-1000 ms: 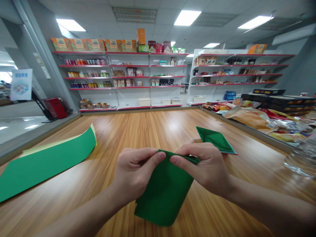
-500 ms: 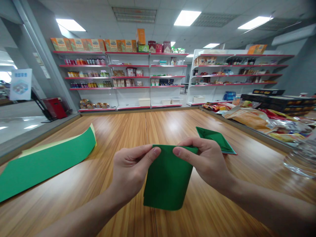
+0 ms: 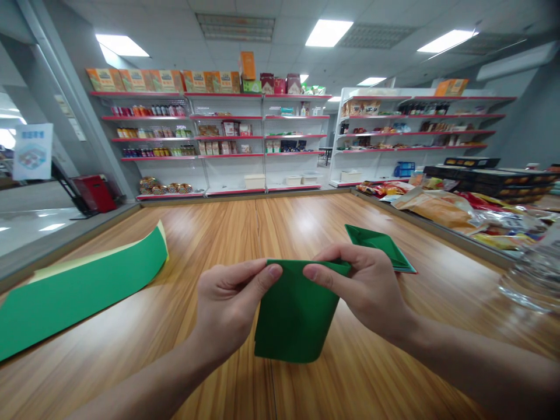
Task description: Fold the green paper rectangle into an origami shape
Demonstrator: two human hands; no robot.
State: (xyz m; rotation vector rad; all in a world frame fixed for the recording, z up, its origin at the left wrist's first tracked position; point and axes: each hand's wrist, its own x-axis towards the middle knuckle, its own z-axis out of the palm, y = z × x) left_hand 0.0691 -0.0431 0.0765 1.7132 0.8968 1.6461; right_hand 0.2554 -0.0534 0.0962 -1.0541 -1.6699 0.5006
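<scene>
A folded sheet of dark green paper (image 3: 295,318) hangs upright over the table between my two hands. Its upper left corner is pinched between the thumb and fingers of my left hand (image 3: 231,300). My right hand (image 3: 365,286) grips the top edge farther right, thumb on the near face and fingers behind the paper. Beyond my right hand lies a folded green paper piece (image 3: 378,245) with raised sides, partly covered by that hand. At the left, a long green sheet (image 3: 87,291) with a pale yellow sheet (image 3: 163,238) behind it curls up at its right end.
The wooden table (image 3: 210,233) has a raised rim. Snack packets (image 3: 437,207) and black boxes (image 3: 485,178) sit past its right edge. A clear plastic container (image 3: 531,280) stands at the right. Stocked shelves (image 3: 227,137) line the back; a sign (image 3: 32,151) stands left.
Both hands keep their pinch on the green paper. The paper's lower edge has risen slightly and tilted away. The whole view has shifted a little.
</scene>
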